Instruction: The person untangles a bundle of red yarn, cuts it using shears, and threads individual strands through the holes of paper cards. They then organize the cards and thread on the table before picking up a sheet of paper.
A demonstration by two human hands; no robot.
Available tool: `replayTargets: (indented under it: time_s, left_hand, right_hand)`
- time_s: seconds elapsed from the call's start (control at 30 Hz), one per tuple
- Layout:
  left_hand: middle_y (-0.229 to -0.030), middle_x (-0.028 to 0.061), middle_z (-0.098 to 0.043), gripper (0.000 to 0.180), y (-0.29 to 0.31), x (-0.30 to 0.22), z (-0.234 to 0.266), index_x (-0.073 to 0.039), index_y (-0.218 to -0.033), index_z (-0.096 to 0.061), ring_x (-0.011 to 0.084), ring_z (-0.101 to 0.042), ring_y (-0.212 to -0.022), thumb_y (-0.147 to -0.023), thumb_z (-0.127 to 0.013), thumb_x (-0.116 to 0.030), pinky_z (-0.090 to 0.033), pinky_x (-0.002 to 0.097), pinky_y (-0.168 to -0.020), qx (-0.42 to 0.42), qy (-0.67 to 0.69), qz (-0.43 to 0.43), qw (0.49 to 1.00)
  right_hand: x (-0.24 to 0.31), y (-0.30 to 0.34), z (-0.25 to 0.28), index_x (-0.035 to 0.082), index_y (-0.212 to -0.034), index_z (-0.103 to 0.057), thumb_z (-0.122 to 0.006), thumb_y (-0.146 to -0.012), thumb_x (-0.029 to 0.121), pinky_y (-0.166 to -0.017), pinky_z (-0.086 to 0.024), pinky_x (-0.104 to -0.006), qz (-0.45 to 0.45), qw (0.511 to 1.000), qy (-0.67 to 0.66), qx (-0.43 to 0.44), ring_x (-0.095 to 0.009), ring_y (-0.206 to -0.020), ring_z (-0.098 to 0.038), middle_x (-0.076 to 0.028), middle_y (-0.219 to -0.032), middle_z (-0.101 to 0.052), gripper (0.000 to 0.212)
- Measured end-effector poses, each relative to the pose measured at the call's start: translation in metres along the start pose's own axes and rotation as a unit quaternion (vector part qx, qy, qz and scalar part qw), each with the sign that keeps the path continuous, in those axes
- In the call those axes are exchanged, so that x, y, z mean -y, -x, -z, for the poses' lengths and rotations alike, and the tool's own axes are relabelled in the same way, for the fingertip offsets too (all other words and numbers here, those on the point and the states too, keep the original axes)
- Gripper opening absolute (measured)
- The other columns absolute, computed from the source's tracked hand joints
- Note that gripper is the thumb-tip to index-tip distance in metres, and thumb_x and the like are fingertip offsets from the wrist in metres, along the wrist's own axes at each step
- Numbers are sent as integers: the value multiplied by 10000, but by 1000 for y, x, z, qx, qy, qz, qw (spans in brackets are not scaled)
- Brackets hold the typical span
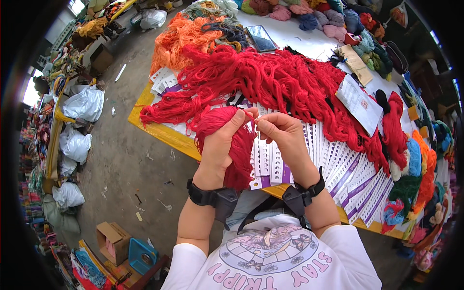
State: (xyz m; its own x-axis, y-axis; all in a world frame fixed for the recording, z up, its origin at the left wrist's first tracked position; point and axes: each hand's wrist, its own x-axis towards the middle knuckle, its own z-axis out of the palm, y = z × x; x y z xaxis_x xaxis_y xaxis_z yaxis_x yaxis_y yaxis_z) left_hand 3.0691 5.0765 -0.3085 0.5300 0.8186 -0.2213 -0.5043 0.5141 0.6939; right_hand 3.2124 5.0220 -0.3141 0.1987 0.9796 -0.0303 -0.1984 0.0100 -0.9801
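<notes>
My left hand [218,145] is closed round a crimson skein of thread [240,162] that hangs down past my palm at the table's near edge. Thumb and fingers of my right hand [286,137] pinch together just beside it, apparently on a thin strand at the skein's top; the strand itself is too fine to follow. Below and to the right of my hands lie white-and-purple cards [314,142] with rows of punched holes, overlapping in a fan. A big heap of loose red thread [270,79] spreads across the table beyond my hands.
Orange thread [179,41] and a phone [261,38] lie farther back. A plastic-wrapped packet [357,104] rests on the red heap. Coloured skeins [425,169] crowd the right side. The table has a yellow edge [164,137]. White bags [84,104], a cardboard box [113,241] and a blue basket [141,256] stand left.
</notes>
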Motion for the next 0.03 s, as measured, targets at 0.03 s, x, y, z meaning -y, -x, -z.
replayTargets:
  time_s: [0.03]
  left_hand:
    - [-1037, 98, -622, 218, -1, 1, 3, 5, -1013, -617, 161, -606, -897, -880, -564, -159, -485, 288, -802, 9, 9, 2, 1000]
  right_hand:
    - [0, 0, 0, 30, -881, -664, -640, -824, 163, -550, -439, -188, -1, 1000, 0, 0, -69, -619, -567, -10, -714, -623, 146]
